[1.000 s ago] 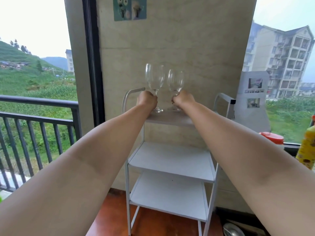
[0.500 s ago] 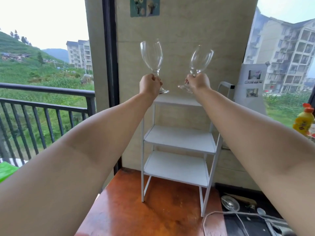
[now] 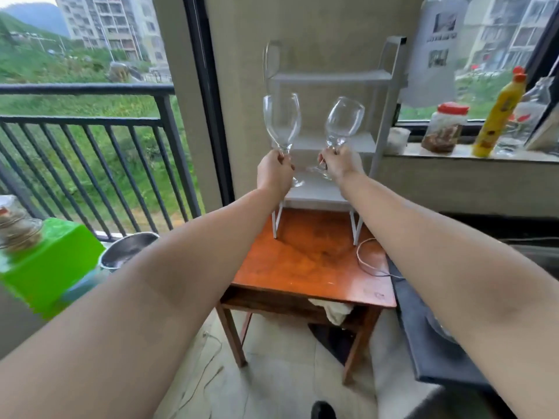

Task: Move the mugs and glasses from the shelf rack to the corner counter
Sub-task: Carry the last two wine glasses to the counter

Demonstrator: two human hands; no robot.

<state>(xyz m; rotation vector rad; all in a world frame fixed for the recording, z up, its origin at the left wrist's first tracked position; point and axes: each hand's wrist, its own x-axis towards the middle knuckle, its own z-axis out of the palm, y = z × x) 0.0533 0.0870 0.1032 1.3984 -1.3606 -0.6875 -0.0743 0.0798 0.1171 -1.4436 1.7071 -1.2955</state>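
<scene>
Both glass stems are hidden inside the curled fingers (image 3: 282, 160); the windowsill jar (image 3: 444, 128) is blurred.

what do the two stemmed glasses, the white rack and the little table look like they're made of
Glasses: clear glass, since the rack shows through them. White rack: probably painted metal, with thin matte frame and shelves. Table: seemingly varnished reddish wood, glossy with reflections.

Left hand (image 3: 274, 173) grips one wine glass (image 3: 282, 122) by its stem; right hand (image 3: 341, 163) grips another glass (image 3: 344, 120), before the white rack (image 3: 384, 95).
</scene>
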